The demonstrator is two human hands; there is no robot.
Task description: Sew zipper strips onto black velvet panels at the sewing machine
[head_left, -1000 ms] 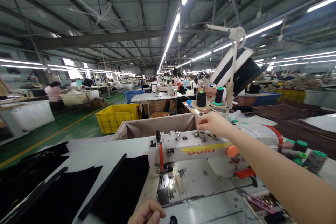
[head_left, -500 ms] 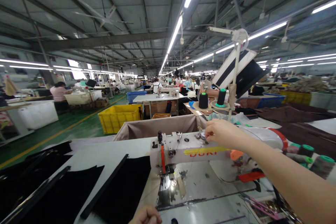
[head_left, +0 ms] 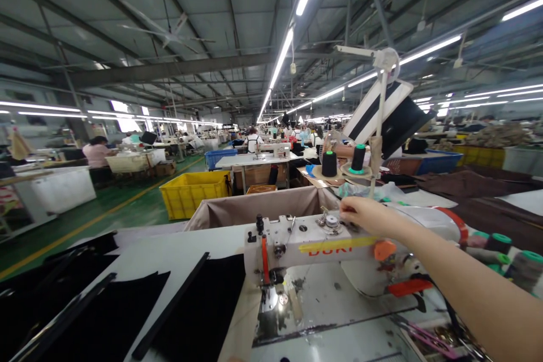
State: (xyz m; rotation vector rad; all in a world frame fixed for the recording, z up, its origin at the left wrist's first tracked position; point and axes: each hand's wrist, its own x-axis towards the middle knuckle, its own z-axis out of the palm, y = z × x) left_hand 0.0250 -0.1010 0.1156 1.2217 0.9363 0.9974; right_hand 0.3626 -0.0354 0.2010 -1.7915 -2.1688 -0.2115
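My right hand (head_left: 357,212) is over the top of a white sewing machine (head_left: 322,249), just right of a round metal bobbin winder (head_left: 331,222). Its fingers are curled and pinched together; whatever is between them is too small or hidden to make out. Of my left hand, only a blurred sliver of skin shows at the bottom edge, so its fingers are hidden. Below the machine's needle end lies the metal sewing plate (head_left: 314,300). Black fabric pieces (head_left: 203,305) with stiff dark strips along their edges rest on the table to the left.
Behind the machine stands a fabric-lined bin (head_left: 258,212). Black thread cones (head_left: 329,164) sit by a thread stand (head_left: 379,124). At right are a pink-handled tool (head_left: 428,339) and more thread spools (head_left: 498,242). A yellow crate (head_left: 195,195) is on the floor; other people work farther off.
My right hand has moved slightly right, off the bobbin winder, which is now uncovered. My left hand has dropped almost entirely out of the bottom of the view.
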